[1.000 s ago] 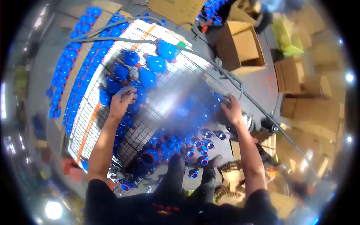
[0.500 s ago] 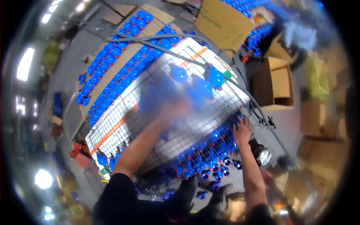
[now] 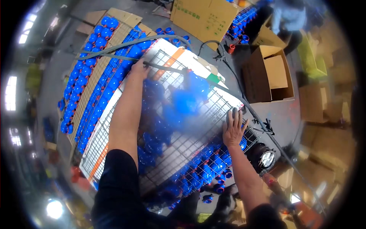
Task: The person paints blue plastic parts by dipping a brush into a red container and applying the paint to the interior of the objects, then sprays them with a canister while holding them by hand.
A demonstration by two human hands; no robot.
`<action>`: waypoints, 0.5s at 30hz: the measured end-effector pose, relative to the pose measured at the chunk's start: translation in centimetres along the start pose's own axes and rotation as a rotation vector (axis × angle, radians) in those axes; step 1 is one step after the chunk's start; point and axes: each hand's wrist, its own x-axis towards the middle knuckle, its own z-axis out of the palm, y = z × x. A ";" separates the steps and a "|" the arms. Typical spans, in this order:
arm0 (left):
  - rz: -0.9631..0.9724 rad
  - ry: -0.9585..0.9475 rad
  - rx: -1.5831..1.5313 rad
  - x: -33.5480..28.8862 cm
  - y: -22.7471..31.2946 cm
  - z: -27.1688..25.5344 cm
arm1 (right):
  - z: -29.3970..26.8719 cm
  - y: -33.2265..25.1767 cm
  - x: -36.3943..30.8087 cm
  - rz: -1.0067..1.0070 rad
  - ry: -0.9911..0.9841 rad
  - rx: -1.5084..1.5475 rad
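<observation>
A large wire mesh rack (image 3: 152,171) lies in front of me over a white board (image 3: 213,112) with orange stripes. My left hand (image 3: 140,69) is at its far edge, fingers closed where a grey tube (image 3: 166,68) crosses; whether they grip tube or wire is hidden. My right hand (image 3: 233,129) lies open, fingers spread, on the mesh near its right edge. Glossy blue bulb-shaped pieces (image 3: 185,103) blur across the middle between my arms. More blue pieces (image 3: 206,171), some with red rims, sit below the near part of the mesh.
Rows of blue pieces (image 3: 85,70) lie on cardboard at the left. A cardboard sheet (image 3: 206,19) and an open carton (image 3: 253,76) stand beyond the rack. A co-worker (image 3: 288,19) is at the far right. A round lamp-like device (image 3: 265,158) sits right of my right arm.
My left hand has moved from the blurred middle of the rack to its far edge. The right hand stays at the right edge, fingers now spread flat. The view has shifted slightly.
</observation>
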 end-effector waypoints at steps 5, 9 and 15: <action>-0.077 0.177 0.083 7.1 2.4 4.0 | 0.1 0.0 0.5 -0.003 -0.018 0.021; 0.092 -0.193 -0.018 9.7 10.1 10.5 | 0.1 0.6 0.5 0.014 -0.049 0.028; 0.139 -0.196 -0.295 14.2 12.2 17.7 | 0.5 0.7 0.9 0.018 -0.101 0.022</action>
